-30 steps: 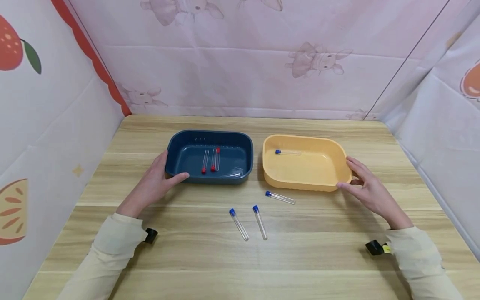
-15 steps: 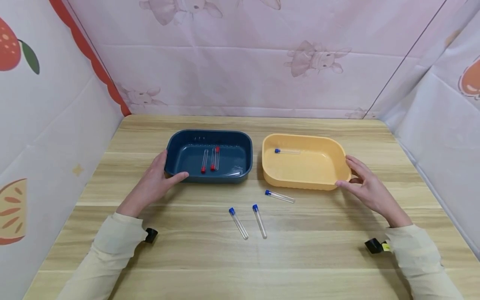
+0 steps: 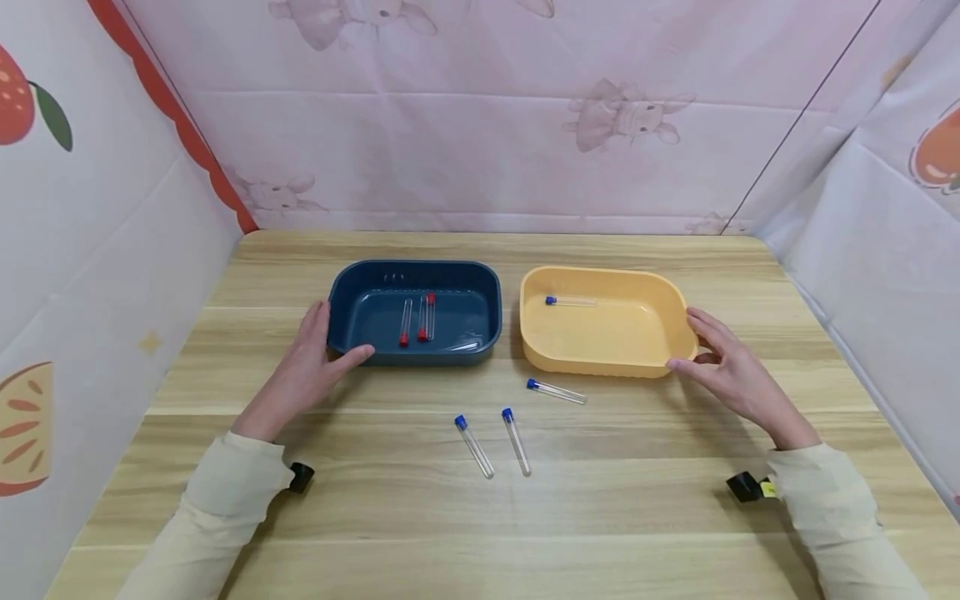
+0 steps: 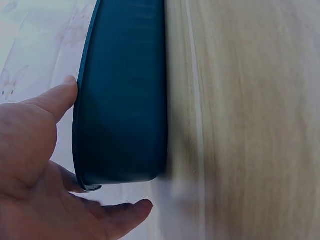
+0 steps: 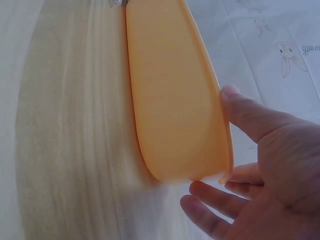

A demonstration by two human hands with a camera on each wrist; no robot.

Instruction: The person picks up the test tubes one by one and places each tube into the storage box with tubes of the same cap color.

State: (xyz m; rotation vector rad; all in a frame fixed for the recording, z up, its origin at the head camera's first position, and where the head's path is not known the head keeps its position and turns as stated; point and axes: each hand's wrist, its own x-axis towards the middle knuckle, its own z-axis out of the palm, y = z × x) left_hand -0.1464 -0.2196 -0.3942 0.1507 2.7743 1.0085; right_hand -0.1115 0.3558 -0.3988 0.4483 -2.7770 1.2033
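Note:
My left hand (image 3: 306,367) holds the near left corner of a dark blue plastic tub (image 3: 450,358), thumb at the front rim and fingers along the end. Three red-capped clear tubes, one of them a tube (image 3: 406,323) at the left, lie inside it. On the other side, my right hand (image 3: 738,379) holds the near right corner of a yellow tub (image 3: 600,342) in the same manner. One blue-capped tube (image 3: 572,302) lies in that tub. Both wrist views show the thumbs at the rims: the blue wall (image 4: 122,100) and the orange-yellow wall (image 5: 172,95).
Three blue-capped tubes lie on the wooden table (image 3: 375,517) in front of the tubs: a slanted tube (image 3: 557,392) by the yellow tub, a left tube (image 3: 475,447) and a middle tube (image 3: 517,442). Printed cloth (image 3: 465,150) hangs behind the table and on both sides.

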